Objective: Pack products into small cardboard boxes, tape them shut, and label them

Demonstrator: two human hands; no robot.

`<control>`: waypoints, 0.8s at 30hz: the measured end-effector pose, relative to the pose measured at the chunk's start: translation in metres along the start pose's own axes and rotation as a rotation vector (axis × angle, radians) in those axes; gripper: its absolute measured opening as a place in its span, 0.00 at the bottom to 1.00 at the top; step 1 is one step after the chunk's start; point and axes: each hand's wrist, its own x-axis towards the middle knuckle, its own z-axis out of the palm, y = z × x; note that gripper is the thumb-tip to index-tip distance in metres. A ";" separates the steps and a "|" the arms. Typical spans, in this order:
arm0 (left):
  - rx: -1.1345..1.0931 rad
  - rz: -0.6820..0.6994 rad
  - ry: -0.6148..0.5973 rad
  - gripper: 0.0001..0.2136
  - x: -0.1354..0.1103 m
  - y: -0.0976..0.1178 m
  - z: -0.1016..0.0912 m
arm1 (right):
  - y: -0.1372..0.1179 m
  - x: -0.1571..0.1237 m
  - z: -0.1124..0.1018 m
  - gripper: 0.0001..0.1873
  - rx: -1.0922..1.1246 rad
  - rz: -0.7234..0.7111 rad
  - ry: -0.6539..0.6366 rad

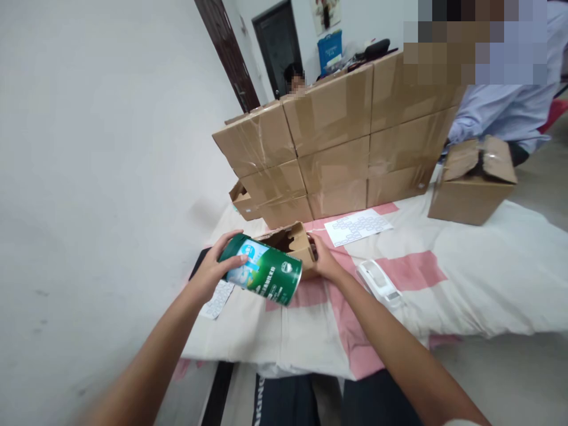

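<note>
My left hand (217, 266) is wrapped round the lid end of a green can (270, 275) with a blue and white label. The can is tilted nearly on its side, its base pointing right. Behind it is a small open cardboard box (306, 245), partly hidden by the can. My right hand (325, 257) grips the right end of this box, with some fingers out of sight. What lies inside the box cannot be made out.
Taped cardboard boxes (332, 157) form a wall across the cloth-covered surface (306, 331). A printed sheet (358, 228) and a white device (379, 283) lie to the right. Another carton (470, 183) stands at far right, near a person in a light blue shirt (501, 112).
</note>
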 end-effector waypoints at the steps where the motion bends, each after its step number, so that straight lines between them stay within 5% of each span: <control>1: -0.021 -0.006 -0.001 0.37 0.004 0.002 -0.002 | -0.001 0.000 -0.001 0.49 -0.010 -0.001 0.001; 7: -0.059 0.010 0.108 0.37 0.029 0.013 -0.022 | -0.008 -0.005 -0.006 0.46 -0.066 -0.002 -0.020; 15: 0.376 0.391 0.439 0.37 0.049 0.005 -0.005 | -0.011 -0.005 -0.007 0.49 -0.081 0.006 -0.048; 19: 0.398 0.425 0.413 0.37 0.048 -0.008 -0.002 | -0.012 -0.003 -0.007 0.49 -0.076 0.021 -0.031; 24: 0.319 0.192 0.223 0.37 0.044 -0.031 0.007 | -0.010 -0.003 -0.006 0.53 -0.059 0.024 -0.061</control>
